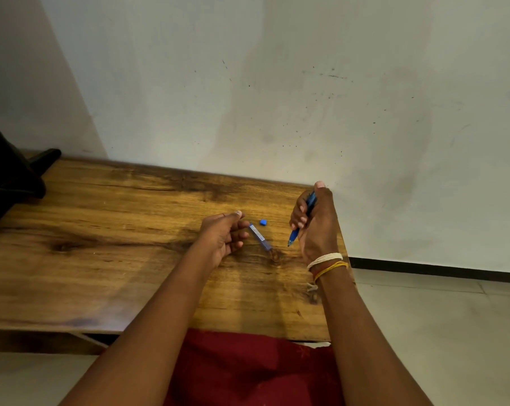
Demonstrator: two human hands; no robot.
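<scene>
My right hand (315,224) grips a blue pen-like barrel (294,234) in a fist near the table's right edge, its tip pointing down toward the wood and my thumb raised at the top. A slim bluish transparent case (261,237) lies flat on the wooden table (101,230) between my hands. Just beyond it sits a small blue cap (263,222). My left hand (223,237) hovers palm-up beside the case's near-left end, fingers loosely curled, and whether a fingertip touches the case I cannot tell.
A dark object (10,171) rests on the table's far left end. The table stands against a pale wall (306,98), its right edge close to my right wrist, with tiled floor (438,317) beyond. Red cloth (247,367) covers my lap below.
</scene>
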